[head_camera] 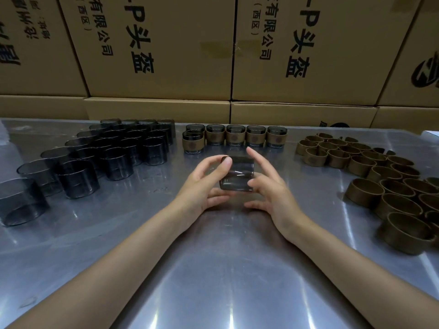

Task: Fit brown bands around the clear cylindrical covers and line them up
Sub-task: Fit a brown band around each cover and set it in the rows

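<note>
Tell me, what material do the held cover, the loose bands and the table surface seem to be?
Cover: smoky clear plastic or glass; see-through, with glossy highlights.
Loose bands: matte brown, perhaps paperboard or leather-like; no shine.
Table: glossy, reflective sheet, possibly metal under film; it shows streaked light reflections.

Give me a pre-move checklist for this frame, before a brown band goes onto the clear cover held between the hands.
1. Cover secured: ok, left hand pinches the clear cover; right hand touches it.
2. Cover bare: ok, no band on it.
3. Band in hand: not ok, loose brown bands lie untouched to the right.
4. Finished row to join: ok, banded covers stand behind.
5. Bare covers in stock: ok, at left.
6. Cover undamaged: cannot tell.
</note>
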### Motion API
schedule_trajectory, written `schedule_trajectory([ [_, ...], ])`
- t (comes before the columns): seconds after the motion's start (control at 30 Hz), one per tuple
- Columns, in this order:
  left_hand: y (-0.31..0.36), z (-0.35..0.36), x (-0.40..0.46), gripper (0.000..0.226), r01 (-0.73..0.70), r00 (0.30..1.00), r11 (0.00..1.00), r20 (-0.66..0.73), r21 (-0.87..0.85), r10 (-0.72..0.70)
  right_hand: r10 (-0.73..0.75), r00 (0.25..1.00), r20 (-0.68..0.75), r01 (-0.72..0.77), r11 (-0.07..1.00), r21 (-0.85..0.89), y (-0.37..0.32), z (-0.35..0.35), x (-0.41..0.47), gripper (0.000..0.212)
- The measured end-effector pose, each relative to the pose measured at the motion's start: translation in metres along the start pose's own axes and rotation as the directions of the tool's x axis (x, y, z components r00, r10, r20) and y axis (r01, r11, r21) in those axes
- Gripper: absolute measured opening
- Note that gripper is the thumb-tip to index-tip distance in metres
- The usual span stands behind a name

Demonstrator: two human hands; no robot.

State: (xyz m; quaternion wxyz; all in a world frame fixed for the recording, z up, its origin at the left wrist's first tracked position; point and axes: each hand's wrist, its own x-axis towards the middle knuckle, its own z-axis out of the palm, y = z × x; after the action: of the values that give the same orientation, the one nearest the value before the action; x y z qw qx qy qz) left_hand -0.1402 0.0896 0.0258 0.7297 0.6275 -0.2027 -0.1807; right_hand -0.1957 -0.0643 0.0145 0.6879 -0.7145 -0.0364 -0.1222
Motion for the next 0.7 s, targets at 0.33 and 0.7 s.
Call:
schedule_trajectory([
  [0.33,-0.010,-0.009,0.001,0.046,-0.090,0.987,0.984,0.118,-0.154,0.109,0.200,0.978,-0.061,-0.197,0.979,0.057,-0.005,0.000,0.007,0.029],
  [0.7,0.003,0.003,0.002,0.074,0.092,0.996,0.973,-0.009,0.209,-0.092,0.125,0.989,0.085,-0.142,0.959,0.246,-0.004,-0.016,0.005,0.054],
])
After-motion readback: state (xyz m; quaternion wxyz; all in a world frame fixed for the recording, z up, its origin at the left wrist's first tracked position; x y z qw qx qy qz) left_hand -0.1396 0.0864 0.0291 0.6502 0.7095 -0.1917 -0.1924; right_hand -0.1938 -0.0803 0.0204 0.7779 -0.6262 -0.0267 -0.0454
